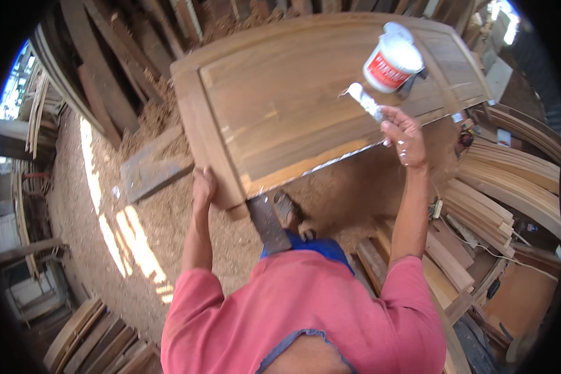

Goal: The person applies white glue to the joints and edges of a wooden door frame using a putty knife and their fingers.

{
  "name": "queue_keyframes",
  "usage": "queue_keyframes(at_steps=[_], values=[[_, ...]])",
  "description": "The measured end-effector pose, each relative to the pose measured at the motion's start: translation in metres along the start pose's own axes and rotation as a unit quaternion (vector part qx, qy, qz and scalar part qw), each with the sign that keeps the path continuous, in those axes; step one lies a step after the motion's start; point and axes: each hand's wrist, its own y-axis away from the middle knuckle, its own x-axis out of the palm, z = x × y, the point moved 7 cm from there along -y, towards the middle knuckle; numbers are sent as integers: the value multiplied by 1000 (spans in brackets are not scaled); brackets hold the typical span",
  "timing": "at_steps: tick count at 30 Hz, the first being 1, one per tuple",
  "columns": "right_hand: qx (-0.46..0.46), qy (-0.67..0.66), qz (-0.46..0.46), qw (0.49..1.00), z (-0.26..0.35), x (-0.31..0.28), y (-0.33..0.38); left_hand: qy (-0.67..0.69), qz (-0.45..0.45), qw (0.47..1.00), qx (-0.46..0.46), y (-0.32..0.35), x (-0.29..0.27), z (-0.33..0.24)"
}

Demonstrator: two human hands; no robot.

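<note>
Amid stacked timber in a dirt-floored work area, a person in a pink shirt [305,287] is working at a long wooden panel [280,87], seen here in the head view. Beyond the panel's near edge, the right hand [403,135] is gripping a spatula-like tool [363,100], its fingers closing snugly around the lower end while the white-coated blade is pointing up and leftward above the panel. The left hand [204,186] is touching the panel's left end close to the near corner; its fingers are blurring at the edge, and how far they are closing cannot be told.

On the right half of the panel, a white bucket [389,71] with a red label is standing upright. A white smear [340,161] is running along the panel's near edge. Below the near left corner, a dark board [268,221] is slanting toward the person's blue garment [333,249], with a foot [287,209] showing just beside it. Left of the panel, a wooden block [156,168] is lying near on the floor [75,187], where patches of sunlight [140,240] are falling. Curved timber [511,162] is piling up to the panel's right.
</note>
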Motion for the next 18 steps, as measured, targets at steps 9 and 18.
queue_keyframes(at_steps=[9, 18], values=[[116, -39, 165, 979, -91, 179, 121, -48, 35, 992, 111, -21, -6, 15], [97, 166, 21, 981, -220, 290, 194, -130, 127, 975, 128, -22, -29, 3]])
